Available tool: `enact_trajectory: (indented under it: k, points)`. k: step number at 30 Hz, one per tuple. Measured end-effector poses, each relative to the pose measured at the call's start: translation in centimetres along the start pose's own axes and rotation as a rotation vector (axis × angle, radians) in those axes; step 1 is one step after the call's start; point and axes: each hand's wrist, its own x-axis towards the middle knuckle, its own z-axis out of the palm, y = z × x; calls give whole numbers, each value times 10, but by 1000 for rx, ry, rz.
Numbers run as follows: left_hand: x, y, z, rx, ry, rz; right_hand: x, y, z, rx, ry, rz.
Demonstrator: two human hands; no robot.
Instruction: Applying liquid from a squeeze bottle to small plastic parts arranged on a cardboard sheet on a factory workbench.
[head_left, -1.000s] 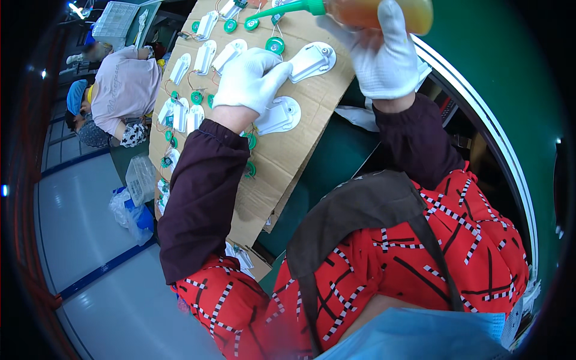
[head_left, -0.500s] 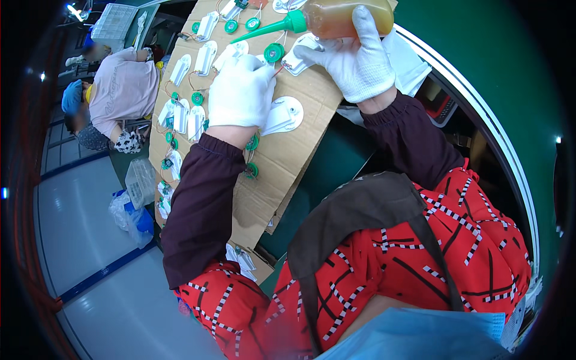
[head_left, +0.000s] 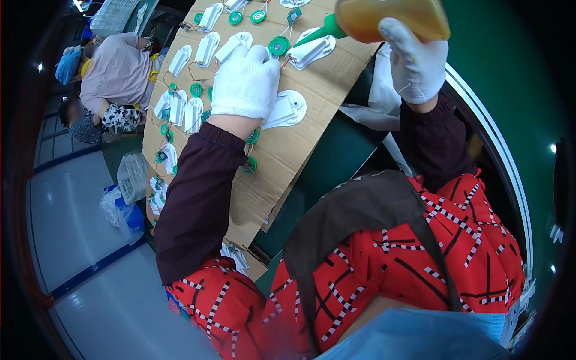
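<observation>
In my right hand [head_left: 414, 66], gloved in white, is a squeeze bottle [head_left: 384, 17] of amber liquid, tipped on its side. Its long green nozzle [head_left: 318, 35] points left, with the tip beside a green round disc [head_left: 279, 45] and above a white plastic housing [head_left: 312, 53] with thin wires. My left hand [head_left: 246, 84], also gloved, rests over the cardboard just left of that disc. Its fingers are curled down, and what they grip is hidden beneath them. Another white housing [head_left: 285, 110] lies by the left wrist.
Several white housings with wired green discs and small boards cover the cardboard sheet [head_left: 306, 141]. White cloth or bag material [head_left: 384, 90] sits below the right hand. At left, a co-worker [head_left: 117, 72] bends over a bench, near a clear plastic bin [head_left: 132, 175] and a blue container [head_left: 129, 216].
My right hand and the bottle have moved right, bringing the nozzle tip from the left of the disc to its right side. My left hand has stayed nearly in place.
</observation>
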Motion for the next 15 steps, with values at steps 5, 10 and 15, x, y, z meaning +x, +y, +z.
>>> enact_trajectory:
  k: [5,10,15]
  points:
    - [-2,-2,-2,2,-12,-3,0,2,9,-170,-63,79]
    - [-2,-2,-2,-13,-51,-18,0,3,15,-105,-22,109]
    - [-2,-1,-5,-5,-58,-16,1,5,13,-116,-75,26]
